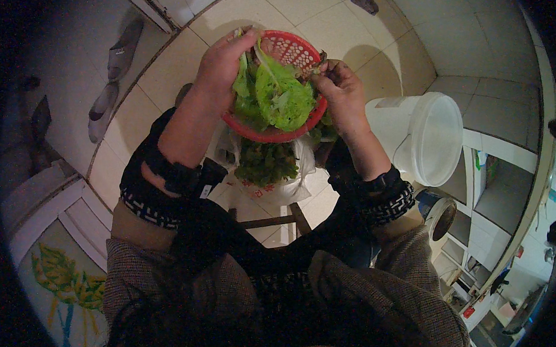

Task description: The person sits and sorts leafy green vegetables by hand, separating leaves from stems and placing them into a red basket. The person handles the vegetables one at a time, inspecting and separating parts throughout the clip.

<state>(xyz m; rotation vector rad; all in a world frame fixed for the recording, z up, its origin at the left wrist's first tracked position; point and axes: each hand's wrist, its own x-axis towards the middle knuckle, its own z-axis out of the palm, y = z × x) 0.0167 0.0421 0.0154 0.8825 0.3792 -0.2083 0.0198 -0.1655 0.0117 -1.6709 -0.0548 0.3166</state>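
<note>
My left hand (224, 57) grips a bunch of green leafy vegetable (281, 93) by its pale stem end, above a red plastic colander (297, 50). The broad leaves have small holes and cover much of the colander's inside. Between the fingertips of my right hand (338, 79), at the colander's right rim, is a brownish, withered leaf piece (319, 65). Below the colander, nearer to me, a white plastic bag (300, 179) stands on the floor with darker leafy greens (264, 164) in it.
A white plastic bucket (399, 132) is at the right, with a smaller dirty-rimmed bucket (441, 218) nearer me. White shelving (493, 204) lines the right side. A wooden stool rung (267, 221) shows between my legs. Slippers (103, 105) lie at left on the tiled floor (145, 107).
</note>
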